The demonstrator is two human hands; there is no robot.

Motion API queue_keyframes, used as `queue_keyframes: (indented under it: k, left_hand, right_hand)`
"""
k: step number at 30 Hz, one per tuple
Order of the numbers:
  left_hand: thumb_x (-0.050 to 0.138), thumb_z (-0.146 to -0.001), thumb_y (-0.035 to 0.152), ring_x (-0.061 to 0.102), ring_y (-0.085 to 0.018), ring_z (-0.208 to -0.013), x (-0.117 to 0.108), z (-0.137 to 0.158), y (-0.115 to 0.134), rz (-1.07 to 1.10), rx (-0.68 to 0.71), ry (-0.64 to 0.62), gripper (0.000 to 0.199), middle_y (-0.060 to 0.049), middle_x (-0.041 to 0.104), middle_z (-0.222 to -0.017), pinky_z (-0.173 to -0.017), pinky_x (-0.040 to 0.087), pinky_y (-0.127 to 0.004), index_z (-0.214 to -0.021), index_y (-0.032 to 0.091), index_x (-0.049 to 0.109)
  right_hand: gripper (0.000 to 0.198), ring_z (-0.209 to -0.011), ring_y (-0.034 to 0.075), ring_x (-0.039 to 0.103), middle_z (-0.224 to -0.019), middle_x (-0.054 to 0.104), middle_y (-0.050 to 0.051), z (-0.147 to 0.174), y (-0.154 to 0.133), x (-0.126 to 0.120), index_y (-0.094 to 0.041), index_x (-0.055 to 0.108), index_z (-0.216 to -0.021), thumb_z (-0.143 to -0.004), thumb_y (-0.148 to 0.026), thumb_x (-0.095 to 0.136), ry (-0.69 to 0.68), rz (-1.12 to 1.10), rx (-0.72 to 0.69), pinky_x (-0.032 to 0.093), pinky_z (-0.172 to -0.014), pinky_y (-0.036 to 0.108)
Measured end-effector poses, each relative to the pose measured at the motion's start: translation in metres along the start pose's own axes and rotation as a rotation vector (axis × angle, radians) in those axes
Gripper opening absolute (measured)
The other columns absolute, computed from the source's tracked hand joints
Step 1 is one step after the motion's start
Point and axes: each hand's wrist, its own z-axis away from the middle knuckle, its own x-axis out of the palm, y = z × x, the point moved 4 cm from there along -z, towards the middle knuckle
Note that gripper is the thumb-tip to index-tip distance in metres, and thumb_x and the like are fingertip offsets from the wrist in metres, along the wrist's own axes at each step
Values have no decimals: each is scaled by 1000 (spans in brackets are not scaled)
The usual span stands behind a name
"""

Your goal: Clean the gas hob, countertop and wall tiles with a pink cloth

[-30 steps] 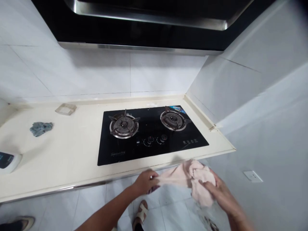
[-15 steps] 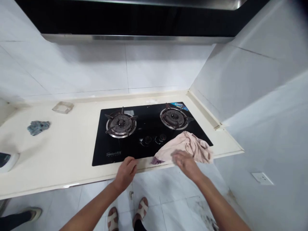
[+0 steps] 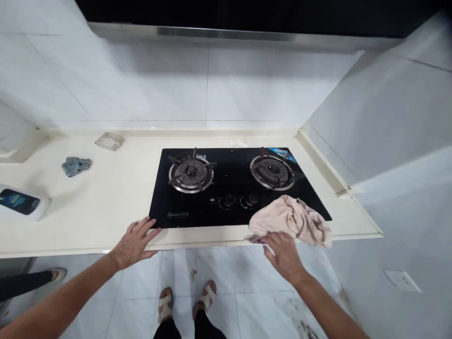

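at the front right corner of the black hob (image 3: 233, 188), about four o'clock from the knobs (image 3: 240, 201), a crumpled pinkish cloth (image 3: 293, 220) lies half on the glass and half on the cream counter (image 3: 106, 202), its near edge at the counter lip. the right hand (image 3: 284, 252) rests at that near edge with fingers spread and nearly flat, touching the cloth but not gripping it. the left hand (image 3: 136, 240) lies open, palm down, on the counter edge at seven o'clock from the left burner (image 3: 191, 172), holding nothing. the cloth looks light, limp and soft, likely to slide easily on glass; a bunched handful from its raised middle folds would probably hold best, since an edge would only trail. a second ago both hands held it stretched below the counter; half a second ago it was already on the hob, and the left hand has since moved further left.
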Motion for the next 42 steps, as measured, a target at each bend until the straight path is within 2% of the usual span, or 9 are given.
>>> queue_keyframes:
  k: [4, 11, 18, 20, 28, 30, 35, 37, 42]
  left_hand:
    - [64, -82, 58, 36, -41, -141, -2, -4, -13, 70, 36, -24, 70, -19, 45, -151, -111, 30, -56, -141, 22, 53]
    - [58, -84, 61, 36, -40, -141, 4, -3, -12, 113, 28, -43, 73, -22, 43, -151, -109, 30, -57, -144, 19, 49]
    - [57, -85, 61, 35, -40, -141, 4, -2, -13, 120, 18, -73, 73, -23, 41, -152, -110, 30, -58, -144, 19, 49]
    - [57, -85, 61, 35, -41, -141, 4, -2, -13, 131, 17, -72, 73, -23, 41, -152, -110, 30, -58, -144, 18, 49]
    - [60, -82, 62, 37, -42, -139, 3, -2, -12, 152, 3, -67, 75, -22, 42, -152, -109, 31, -59, -143, 19, 50]
    - [60, -82, 62, 37, -42, -140, 3, -2, -12, 151, 0, -66, 75, -22, 42, -152, -109, 31, -58, -143, 18, 50]
    - [62, -82, 59, 35, -41, -141, 3, -2, -11, 149, -4, -89, 76, -23, 40, -153, -110, 29, -59, -145, 18, 48]
    - [63, -81, 58, 34, -42, -141, 2, -3, -10, 160, -11, -104, 77, -23, 39, -153, -110, 29, -60, -145, 18, 47]
    - [65, -80, 57, 35, -42, -140, -1, -4, -8, 175, -30, -129, 78, -23, 39, -154, -110, 30, -61, -145, 18, 47]
  right_hand:
    - [21, -107, 25, 56, -106, 68, 4, 6, 4, -3, -24, 65, -106, -90, -24, 51, 50, 68, 74, 28, -103, 48]
    - [21, -107, 23, 55, -106, 67, 5, -29, -88, 30, -23, 66, -102, -91, -18, 48, 121, -92, 88, 29, -102, 45]
    - [28, -108, 24, 57, -105, 70, 3, -2, -21, 7, -25, 66, -103, -89, -13, 45, 89, 19, 112, 25, -103, 48]
    - [26, -105, 24, 57, -104, 69, 4, -1, -21, 8, -23, 65, -102, -89, -13, 45, 119, 6, 126, 27, -102, 47]
    - [29, -103, 24, 52, -103, 67, 5, -50, -132, 46, -24, 67, -100, -85, -9, 47, 71, -190, 46, 31, -102, 45]
    - [30, -107, 24, 52, -106, 67, 4, -47, -123, 42, -25, 67, -103, -85, -9, 48, 40, -192, 14, 28, -105, 46]
    - [27, -110, 26, 54, -107, 68, 4, -12, -54, 21, -25, 65, -104, -88, -13, 47, 86, -63, 56, 27, -104, 48]
    - [25, -108, 26, 55, -107, 68, 5, -10, -53, 22, -24, 65, -104, -89, -15, 47, 117, -34, 85, 29, -101, 48]
    - [24, -105, 26, 53, -103, 67, 6, -44, -132, 47, -22, 64, -101, -86, -13, 48, 91, -154, 61, 30, -101, 47]
